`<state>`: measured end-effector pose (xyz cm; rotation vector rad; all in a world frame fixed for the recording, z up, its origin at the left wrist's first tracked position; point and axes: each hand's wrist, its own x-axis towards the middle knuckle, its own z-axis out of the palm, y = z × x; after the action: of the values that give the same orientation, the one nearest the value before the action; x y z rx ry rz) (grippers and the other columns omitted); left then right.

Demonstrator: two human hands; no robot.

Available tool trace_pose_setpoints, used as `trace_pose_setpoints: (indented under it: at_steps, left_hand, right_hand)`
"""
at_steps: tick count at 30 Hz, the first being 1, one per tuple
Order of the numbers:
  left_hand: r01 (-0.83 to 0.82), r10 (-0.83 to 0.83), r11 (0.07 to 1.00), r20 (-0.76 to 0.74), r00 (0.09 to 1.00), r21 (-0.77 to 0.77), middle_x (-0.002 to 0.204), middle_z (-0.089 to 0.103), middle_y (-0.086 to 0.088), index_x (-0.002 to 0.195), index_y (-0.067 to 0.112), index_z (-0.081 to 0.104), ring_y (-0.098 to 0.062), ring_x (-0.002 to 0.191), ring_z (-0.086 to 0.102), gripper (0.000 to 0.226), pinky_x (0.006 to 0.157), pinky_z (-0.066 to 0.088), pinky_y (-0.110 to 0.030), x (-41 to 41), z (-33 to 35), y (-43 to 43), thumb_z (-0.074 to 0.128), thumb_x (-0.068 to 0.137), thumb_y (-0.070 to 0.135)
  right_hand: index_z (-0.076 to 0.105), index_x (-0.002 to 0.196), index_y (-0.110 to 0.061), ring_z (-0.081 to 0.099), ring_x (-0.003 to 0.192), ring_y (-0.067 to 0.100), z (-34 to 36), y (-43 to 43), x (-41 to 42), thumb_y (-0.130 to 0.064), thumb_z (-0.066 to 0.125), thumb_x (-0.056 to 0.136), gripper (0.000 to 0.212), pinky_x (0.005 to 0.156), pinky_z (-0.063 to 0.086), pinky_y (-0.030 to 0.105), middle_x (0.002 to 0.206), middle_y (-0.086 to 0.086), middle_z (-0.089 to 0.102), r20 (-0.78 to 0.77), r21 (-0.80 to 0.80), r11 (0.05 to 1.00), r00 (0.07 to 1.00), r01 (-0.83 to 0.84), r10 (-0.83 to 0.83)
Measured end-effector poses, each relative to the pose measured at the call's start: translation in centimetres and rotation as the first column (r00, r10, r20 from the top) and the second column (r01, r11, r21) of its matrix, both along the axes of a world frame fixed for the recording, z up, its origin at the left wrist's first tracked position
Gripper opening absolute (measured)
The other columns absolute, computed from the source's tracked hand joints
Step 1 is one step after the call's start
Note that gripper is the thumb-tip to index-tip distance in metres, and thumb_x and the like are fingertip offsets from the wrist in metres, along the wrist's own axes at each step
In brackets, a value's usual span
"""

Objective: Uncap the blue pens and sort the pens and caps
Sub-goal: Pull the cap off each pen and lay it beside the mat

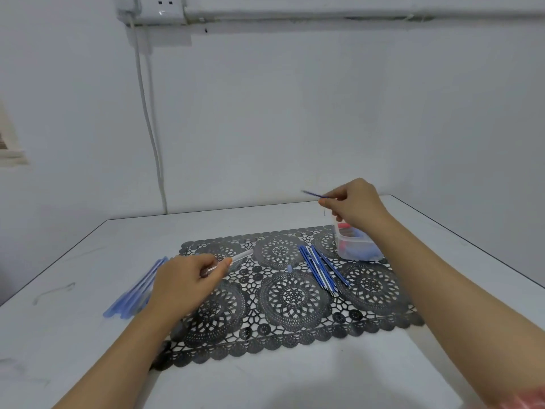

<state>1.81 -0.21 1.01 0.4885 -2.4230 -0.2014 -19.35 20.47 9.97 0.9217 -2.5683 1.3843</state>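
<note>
**Both hands pinch pen parts above the lace mat**

The right hand (355, 206) is raised over the far right corner of the black lace mat (295, 335). Its fingers are curled, and the thumb and forefinger pinch one end of a thin blue pen (313, 194). The pen juts out to the left of the fingertips and rises slightly. It is slim, dark blue and a little blurred.

The left hand (181, 280) is over the mat's left edge, its fingers curled round a clear tube (237, 258). The tube comes out between thumb and forefinger and points right and away. It is see-through and pale, and its near end is hidden in the hand.

Right of the mat's centre, a bundle of blue pens (321, 268) lies side by side on a slant, some showing white. Just left of them lies a small pale blue cap (290, 268). A clear tub (358, 249) of blue and red pieces stands on the far right corner, below the right hand. Off the left edge, a heap of pale blue pens (132, 293) lies on the white table (88, 255), partly behind the left hand.
</note>
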Motion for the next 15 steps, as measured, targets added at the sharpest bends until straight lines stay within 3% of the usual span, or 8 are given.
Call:
trace_pose_setpoints:
  at_steps: [2,5,8,11,15]
  left_hand:
    - [0.006,-0.006,1.000,-0.005,1.000,0.008,0.038,0.037,0.005,0.050,0.017,0.044,-0.007,0.039,0.038,0.061,0.044,0.028,-0.022,0.0,-0.1,0.0,0.030,0.077,0.070]
    - [0.012,-0.012,1.000,-0.015,1.000,0.020,0.039,0.039,0.005,0.053,0.013,0.048,-0.007,0.040,0.038,0.067,0.044,0.031,-0.022,0.1,-0.2,-0.1,0.027,0.075,0.073]
    - [0.016,-0.015,0.999,-0.023,1.000,0.028,0.039,0.039,0.005,0.054,0.013,0.048,-0.007,0.040,0.039,0.067,0.045,0.032,-0.023,0.2,-0.2,-0.2,0.025,0.074,0.073]
    - [0.030,-0.030,0.999,-0.019,0.999,0.028,0.040,0.038,0.003,0.054,0.011,0.046,-0.008,0.041,0.037,0.067,0.047,0.035,-0.026,0.1,-0.4,-0.1,0.026,0.075,0.072]
    - [0.037,-0.037,0.999,-0.004,0.999,0.035,0.041,0.038,0.002,0.057,0.008,0.049,-0.008,0.041,0.038,0.070,0.049,0.036,-0.026,0.0,-0.6,-0.2,0.028,0.076,0.072]
  right_hand:
    - [0.072,0.092,-0.017,0.051,0.046,0.002,0.3,-0.1,1.5,-0.025,0.068,0.084,0.012,0.047,0.037,0.015,0.058,-0.004,0.059,0.000,-0.135,0.990,0.999,-0.047,0.048]
    - [0.073,0.086,-0.014,0.053,0.051,0.001,0.2,-0.3,3.2,-0.021,0.066,0.085,0.010,0.052,0.043,0.014,0.061,-0.002,0.062,0.182,-0.408,0.901,0.953,-0.150,0.241]
    - [0.068,0.086,-0.001,0.059,0.066,0.014,-1.2,-0.8,3.5,-0.006,0.057,0.089,0.013,0.062,0.052,0.016,0.070,0.005,0.065,0.393,-0.709,0.689,0.727,-0.150,0.563]
    - [0.065,0.095,0.004,0.063,0.068,0.016,-3.4,-0.9,3.4,-0.002,0.052,0.091,0.016,0.064,0.055,0.019,0.074,0.009,0.062,0.505,-0.755,0.650,0.557,-0.084,0.659]
    - [0.059,0.114,-0.005,0.064,0.065,0.017,-5.6,-0.9,2.7,0.007,0.046,0.092,0.028,0.069,0.055,0.025,0.073,0.009,0.063,0.535,-0.703,0.695,0.532,-0.150,0.656]
